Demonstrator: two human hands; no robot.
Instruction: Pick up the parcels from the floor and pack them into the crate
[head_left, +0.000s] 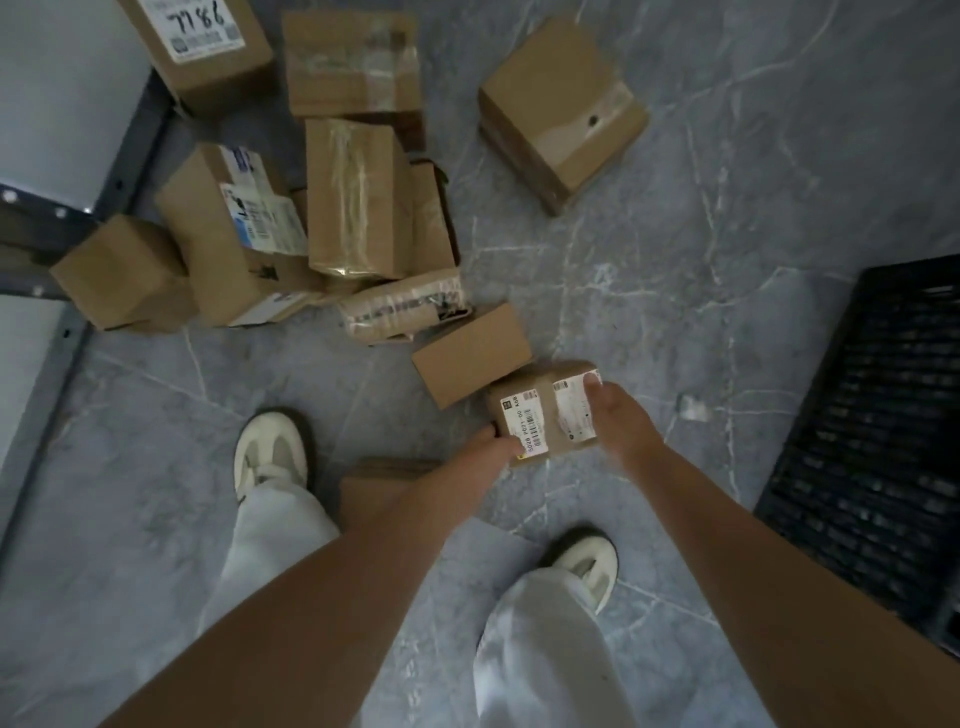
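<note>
Low over the floor (675, 270), the left grip (497, 442) and right grip (621, 415) clasp the labelled parcel (540, 415) from both sides, so picking up is in hand; next it probably needs swinging right into the black crate (883, 426).

Bare floor (675, 270) lies open between piled parcels (358, 202) and crate (883, 415).

We see grey tiles (675, 234) veined with white underfoot. Along the left edge runs a dark metal rack frame (132, 171) with bolts in it, and pale panels (57, 104) lie behind its bars. Near us, the left shoe (270, 452) and the right shoe (587, 566), both cream, show below loose white trousers (275, 540). A small white scrap (693, 408) lies on the tiles to the right.
</note>
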